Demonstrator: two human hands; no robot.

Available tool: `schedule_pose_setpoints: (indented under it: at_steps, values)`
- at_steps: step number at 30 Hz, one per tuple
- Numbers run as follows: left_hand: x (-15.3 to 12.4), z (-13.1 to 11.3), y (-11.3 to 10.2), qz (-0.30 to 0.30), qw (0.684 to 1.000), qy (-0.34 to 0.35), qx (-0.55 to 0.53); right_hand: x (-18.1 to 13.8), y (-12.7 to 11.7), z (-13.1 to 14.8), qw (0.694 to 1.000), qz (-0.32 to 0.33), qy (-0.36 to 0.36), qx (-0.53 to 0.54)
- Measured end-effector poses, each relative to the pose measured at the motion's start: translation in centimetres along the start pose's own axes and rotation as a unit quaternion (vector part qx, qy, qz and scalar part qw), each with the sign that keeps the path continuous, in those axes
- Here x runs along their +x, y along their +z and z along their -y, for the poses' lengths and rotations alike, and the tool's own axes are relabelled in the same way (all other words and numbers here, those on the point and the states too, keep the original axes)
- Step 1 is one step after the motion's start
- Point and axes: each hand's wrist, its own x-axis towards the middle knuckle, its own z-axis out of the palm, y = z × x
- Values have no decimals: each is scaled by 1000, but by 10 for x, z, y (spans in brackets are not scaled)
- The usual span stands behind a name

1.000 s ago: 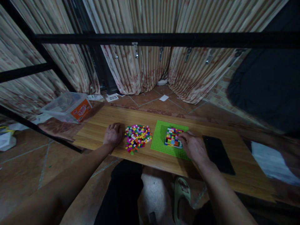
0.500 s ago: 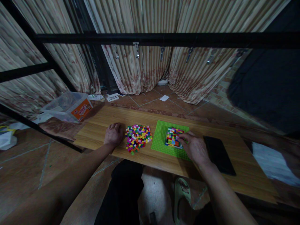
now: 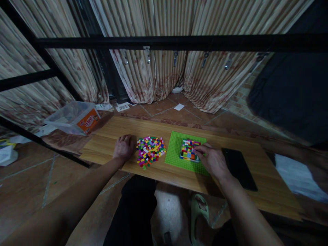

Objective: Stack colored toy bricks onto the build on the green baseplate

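Observation:
My right hand (image 3: 214, 160) reaches over the right side of a block of multicoloured toy bricks (image 3: 188, 150). Its thumb and index finger pinch a tiny pinkish brick (image 3: 194, 150) against the top of that block. Beneath the block lies a green studded baseplate (image 3: 172, 153). My left hand (image 3: 124, 147) rests on the table with its fingers curled in, and nothing shows in it. Just right of it spreads a pile of small loose bricks (image 3: 151, 150) in many colours.
On the wooden table (image 3: 138, 124), a black tablet-like slab (image 3: 239, 169) lies right of my right hand. A clear plastic box (image 3: 74, 118) with an orange label stands beyond the table's left end. A black metal bar (image 3: 164, 42) crosses in front of the curtains.
The view has shifted very slightly. My right hand stays at the brick block with its fingers pinched, and my left hand keeps its place.

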Motion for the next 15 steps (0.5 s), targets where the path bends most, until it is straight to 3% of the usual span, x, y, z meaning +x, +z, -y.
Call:
schedule_pose_setpoints:
  at_steps: [15]
  values:
    - [0, -2, -2, 0, 1000, 2, -3, -1, -1, 4, 1000, 4, 26, -9]
